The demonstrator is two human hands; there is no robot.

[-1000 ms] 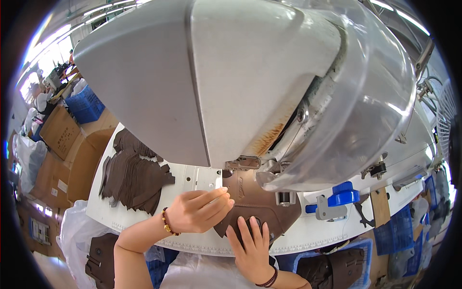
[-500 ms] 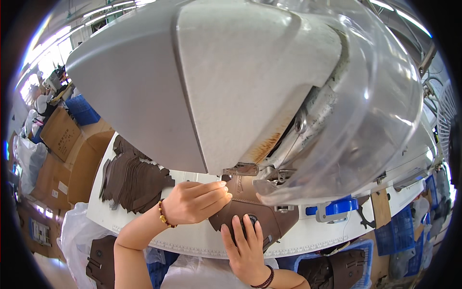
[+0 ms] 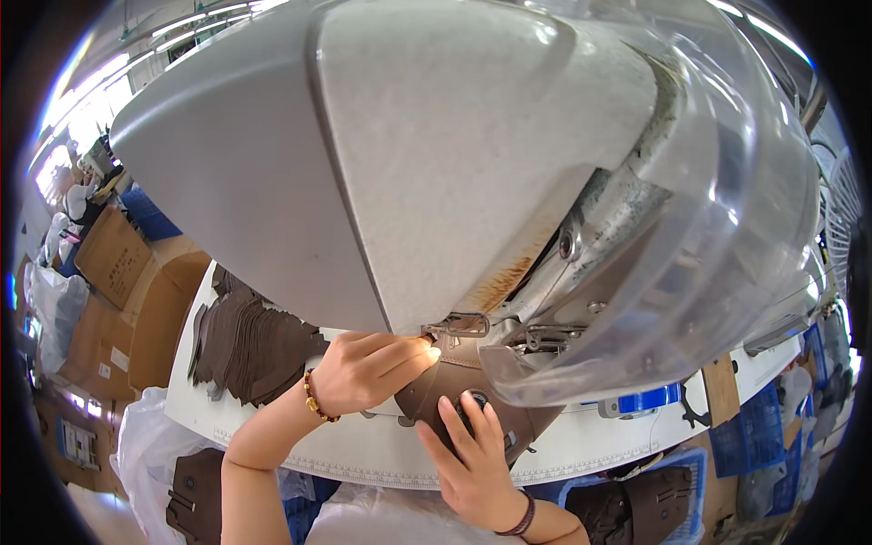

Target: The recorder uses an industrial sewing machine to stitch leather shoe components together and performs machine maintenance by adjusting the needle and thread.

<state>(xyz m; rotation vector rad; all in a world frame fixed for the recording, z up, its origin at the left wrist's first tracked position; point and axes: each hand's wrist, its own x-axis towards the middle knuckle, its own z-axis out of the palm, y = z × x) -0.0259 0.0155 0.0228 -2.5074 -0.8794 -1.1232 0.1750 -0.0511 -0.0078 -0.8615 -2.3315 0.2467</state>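
Note:
A brown leather-like panel [image 3: 536,409] lies on the white machine table, its far end under the sewing head. My left hand [image 3: 371,371] pinches at its far left edge, close to the metal presser parts [image 3: 459,324]. A small dark bit shows at those fingertips; I cannot make out what it is. My right hand [image 3: 477,468] rests on the near part of the panel with its fingers apart. A black round piece [image 3: 470,411] shows between the fingers of that hand. The large grey sewing machine head [image 3: 454,163] hangs over the work and hides the panel's far end.
Stacked dark brown cut pieces [image 3: 250,341] lie on the table's left. A clear curved guard [image 3: 727,227] covers the machine's right side. Right of the panel are a blue clamp-like tool [image 3: 640,400] and a wooden strip [image 3: 722,391]. A blue crate [image 3: 699,490] holds more brown panels below.
The panel has turned slightly, and its right part has come nearer to me. My right hand has shifted a little with it. My left hand stays pinched by the presser parts.

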